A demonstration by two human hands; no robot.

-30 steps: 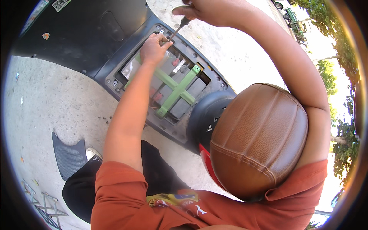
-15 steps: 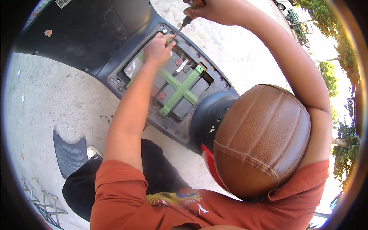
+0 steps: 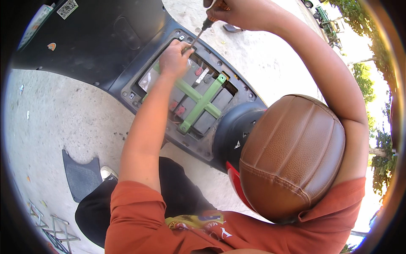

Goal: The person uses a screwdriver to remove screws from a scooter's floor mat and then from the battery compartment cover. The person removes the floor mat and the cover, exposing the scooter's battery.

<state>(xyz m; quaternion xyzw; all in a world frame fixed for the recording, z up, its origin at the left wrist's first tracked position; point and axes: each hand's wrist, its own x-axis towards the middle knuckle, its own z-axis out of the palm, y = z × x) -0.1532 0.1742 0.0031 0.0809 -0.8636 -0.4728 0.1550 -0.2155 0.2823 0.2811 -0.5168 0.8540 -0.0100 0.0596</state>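
My right hand [image 3: 245, 12] is closed round the handle of a screwdriver [image 3: 206, 25], which slants down to the left into the battery compartment of a scooter. At the lower end of its shaft, my left hand [image 3: 174, 58] pinches, thumb and fingers together; the tip and any screw there are hidden by the fingers. Beneath my left hand runs a green metal bracket [image 3: 198, 104], crossed over several grey batteries [image 3: 209, 116] with red terminals. The compartment's frame [image 3: 241, 80] is dark plastic with bolt holes.
A brown ribbed leather scooter seat [image 3: 292, 156] rises to the right, under my right arm. The black front panel [image 3: 97, 38] stands at the upper left. On the concrete lies a dark ribbed floor cover [image 3: 82, 180], by my shoe [image 3: 108, 172]. A metal stand [image 3: 59, 228] is at the lower left.
The whole view has shifted slightly down and right. Both hands keep their places on the screwdriver and at its tip. A dark object on the ground beyond my right hand now shows.
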